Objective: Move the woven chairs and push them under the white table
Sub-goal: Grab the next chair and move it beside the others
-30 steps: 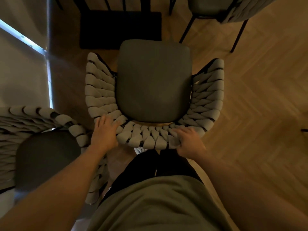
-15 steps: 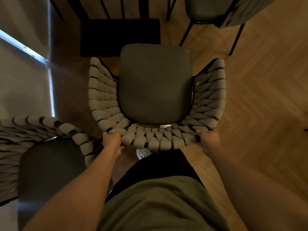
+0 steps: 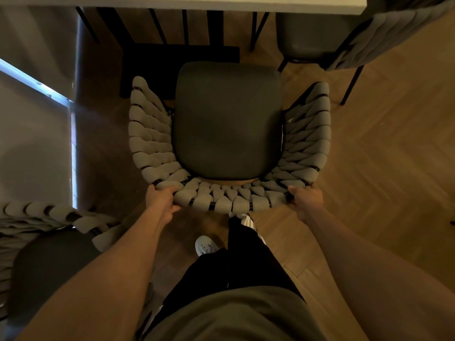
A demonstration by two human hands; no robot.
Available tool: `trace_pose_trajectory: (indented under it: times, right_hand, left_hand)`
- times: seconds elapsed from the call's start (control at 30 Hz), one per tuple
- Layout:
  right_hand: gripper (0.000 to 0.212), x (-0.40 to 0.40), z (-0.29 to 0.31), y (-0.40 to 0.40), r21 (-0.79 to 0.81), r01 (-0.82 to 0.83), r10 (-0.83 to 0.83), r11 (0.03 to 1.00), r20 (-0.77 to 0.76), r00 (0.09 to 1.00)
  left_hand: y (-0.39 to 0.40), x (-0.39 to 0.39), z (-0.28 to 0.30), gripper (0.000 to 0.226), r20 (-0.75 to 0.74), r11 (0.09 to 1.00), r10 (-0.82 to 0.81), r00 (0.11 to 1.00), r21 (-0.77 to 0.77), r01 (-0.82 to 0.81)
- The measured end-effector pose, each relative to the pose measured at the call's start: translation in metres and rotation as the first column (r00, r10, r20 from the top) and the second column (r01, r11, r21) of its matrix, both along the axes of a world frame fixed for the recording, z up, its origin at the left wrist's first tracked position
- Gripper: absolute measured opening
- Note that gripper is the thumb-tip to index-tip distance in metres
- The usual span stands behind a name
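Note:
A woven chair (image 3: 227, 124) with a grey rope back and a dark seat cushion stands right in front of me, its seat facing the white table (image 3: 197, 2) whose edge runs along the top. My left hand (image 3: 161, 201) grips the left corner of the woven backrest. My right hand (image 3: 306, 201) grips the right corner. The chair's front edge sits just short of the table edge. A second woven chair (image 3: 49, 242) stands at my lower left. A third woven chair (image 3: 344, 38) is at the top right, partly under the table.
Black table legs (image 3: 184, 25) and a dark base plate (image 3: 157, 65) lie under the table ahead of the chair. A wall and a bright window strip (image 3: 32, 82) are on the left. Herringbone wood floor (image 3: 394, 168) spreads to the right. My white shoe (image 3: 205, 246) is behind the chair.
Both hands slid outward from the middle of the backrest to its corners. The chair has moved forward towards the table, whose white edge has come into view.

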State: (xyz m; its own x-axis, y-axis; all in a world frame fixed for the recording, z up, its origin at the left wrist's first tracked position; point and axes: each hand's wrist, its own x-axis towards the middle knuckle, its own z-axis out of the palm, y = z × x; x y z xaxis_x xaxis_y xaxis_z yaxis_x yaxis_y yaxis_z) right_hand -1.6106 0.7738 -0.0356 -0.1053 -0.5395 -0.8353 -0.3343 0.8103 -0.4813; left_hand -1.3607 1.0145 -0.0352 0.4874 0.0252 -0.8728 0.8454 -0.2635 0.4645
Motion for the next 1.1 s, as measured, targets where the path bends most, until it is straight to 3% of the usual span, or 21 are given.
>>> trace_pose_trajectory:
  times: [0.7, 0.8, 1.1]
  right_hand:
    - [0.058, 0.0, 0.007, 0.002, 0.023, 0.006, -0.007, 1.0, 0.068, 0.998]
    - [0.053, 0.01, 0.001, 0.0, -0.004, -0.038, 0.038, 0.999, 0.018, 0.999]
    - [0.054, 0.01, 0.0, 0.003, -0.001, -0.068, 0.068, 0.998, -0.027, 0.997]
  left_hand:
    - [0.008, -0.004, 0.002, 0.07, -0.014, 0.996, 0.068, 0.998, 0.056, -0.067]
    - [0.005, 0.007, 0.001, 0.064, 0.012, 0.998, 0.044, 0.999, 0.05, -0.045]
    - [0.016, 0.006, -0.002, 0.074, -0.017, 0.996, 0.078, 0.997, 0.046, -0.077]
